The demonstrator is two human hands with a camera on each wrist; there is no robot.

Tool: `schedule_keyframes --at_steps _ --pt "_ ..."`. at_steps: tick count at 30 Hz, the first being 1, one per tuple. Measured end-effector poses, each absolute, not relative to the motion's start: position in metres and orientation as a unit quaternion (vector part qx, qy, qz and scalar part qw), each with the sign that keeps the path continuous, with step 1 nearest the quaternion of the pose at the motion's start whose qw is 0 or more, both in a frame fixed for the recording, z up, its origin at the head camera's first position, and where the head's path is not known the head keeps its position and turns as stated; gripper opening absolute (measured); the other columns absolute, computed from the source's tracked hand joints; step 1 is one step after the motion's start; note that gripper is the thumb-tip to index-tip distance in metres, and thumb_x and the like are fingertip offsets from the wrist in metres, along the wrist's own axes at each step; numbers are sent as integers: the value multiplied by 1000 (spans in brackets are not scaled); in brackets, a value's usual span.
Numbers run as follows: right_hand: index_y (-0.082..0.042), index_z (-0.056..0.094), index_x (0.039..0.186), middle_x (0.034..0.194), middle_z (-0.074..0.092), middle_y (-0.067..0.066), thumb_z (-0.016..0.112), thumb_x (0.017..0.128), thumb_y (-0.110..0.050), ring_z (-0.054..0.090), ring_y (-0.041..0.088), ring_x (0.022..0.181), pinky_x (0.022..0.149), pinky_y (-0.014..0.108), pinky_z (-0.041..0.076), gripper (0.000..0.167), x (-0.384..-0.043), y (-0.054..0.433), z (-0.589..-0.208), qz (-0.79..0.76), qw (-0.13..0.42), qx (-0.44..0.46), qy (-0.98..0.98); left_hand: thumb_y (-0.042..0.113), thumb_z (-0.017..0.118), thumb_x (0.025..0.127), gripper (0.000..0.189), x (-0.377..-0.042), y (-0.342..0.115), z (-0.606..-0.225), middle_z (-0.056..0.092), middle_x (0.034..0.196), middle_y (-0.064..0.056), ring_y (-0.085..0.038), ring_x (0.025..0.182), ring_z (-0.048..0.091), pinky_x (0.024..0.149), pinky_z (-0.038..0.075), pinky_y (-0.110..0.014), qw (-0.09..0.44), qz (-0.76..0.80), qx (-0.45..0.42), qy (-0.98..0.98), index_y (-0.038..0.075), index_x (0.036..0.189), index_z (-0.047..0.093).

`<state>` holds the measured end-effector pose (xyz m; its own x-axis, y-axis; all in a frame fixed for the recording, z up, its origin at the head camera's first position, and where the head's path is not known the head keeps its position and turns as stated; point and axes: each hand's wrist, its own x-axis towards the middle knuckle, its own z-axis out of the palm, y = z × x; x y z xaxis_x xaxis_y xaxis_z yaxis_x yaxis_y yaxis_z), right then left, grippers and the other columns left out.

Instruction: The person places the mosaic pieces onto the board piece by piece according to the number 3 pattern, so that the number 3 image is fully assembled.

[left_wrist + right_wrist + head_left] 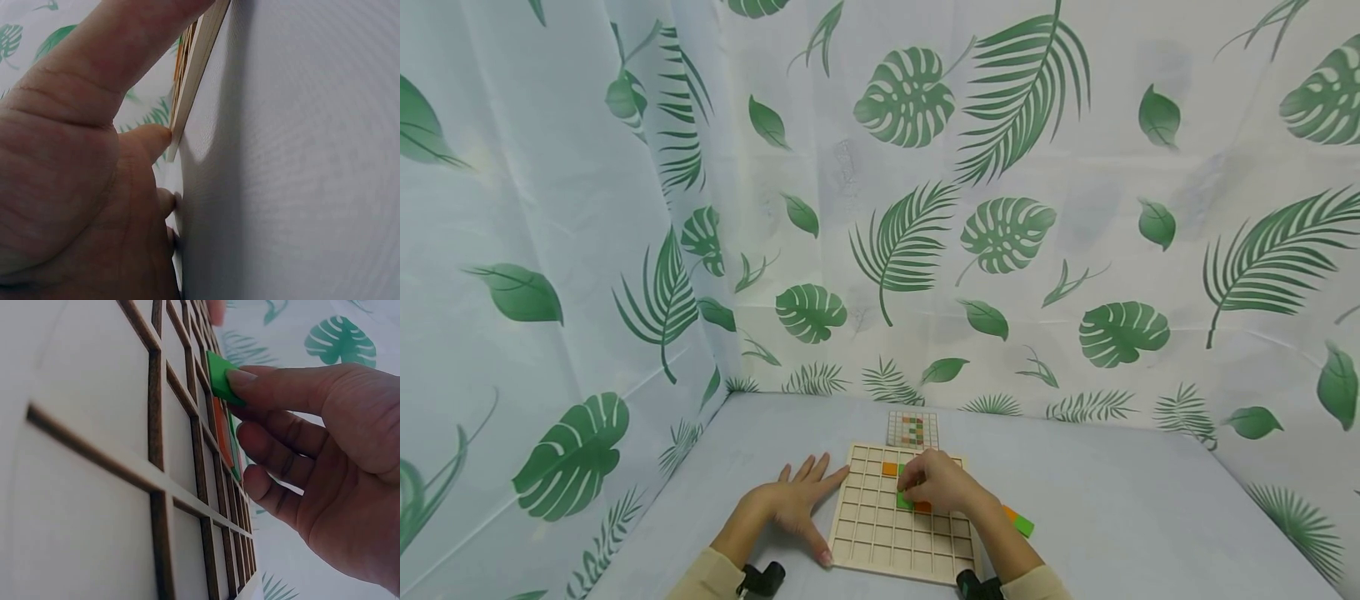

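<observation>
My left hand [796,505] lies at the left side of a wooden grid board [872,546], fingers spread, with thumb and index finger against its edge. In the left wrist view, the thumb and index finger meet the board's side [190,81]. Over the board, my right hand [949,483] pinches a green square tile [220,376] between thumb and fingers, tilted close over the cells in the right wrist view. An orange tile [890,469] sits in an upper cell. A red-orange tile [922,507] shows below the right hand, which hides part of the grid.
Behind the board lies a small pattern card [913,429] with coloured squares on a grid. Orange and green tiles [1021,525] lie on the table right of the board, beside the right forearm. A leaf-print curtain [1000,333] closes off the table's back and left.
</observation>
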<state>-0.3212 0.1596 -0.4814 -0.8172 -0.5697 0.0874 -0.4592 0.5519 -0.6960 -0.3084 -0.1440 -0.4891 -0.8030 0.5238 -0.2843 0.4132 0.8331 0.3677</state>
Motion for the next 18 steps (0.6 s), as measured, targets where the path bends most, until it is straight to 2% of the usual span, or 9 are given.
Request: schedule_keyframes --at_steps 9,18 --pt "-9 81 89 83 75 -3 84 83 -2 62 9 71 62 24 52 9 -320 158 -483 -354 70 -293 886 63 94 62 133 -309 -144 -490 6 176 -16 -43 162 1 124 3 -73 195 145 243 939 34 168 18" --pt "-8 82 90 87 77 2 86 81 -2 62 6 72 63 23 53 12 -319 157 -482 -340 65 -298 890 62 94 62 133 -309 -144 -489 6 176 -17 -43 162 0 124 3 -74 196 144 245 939 34 168 18"
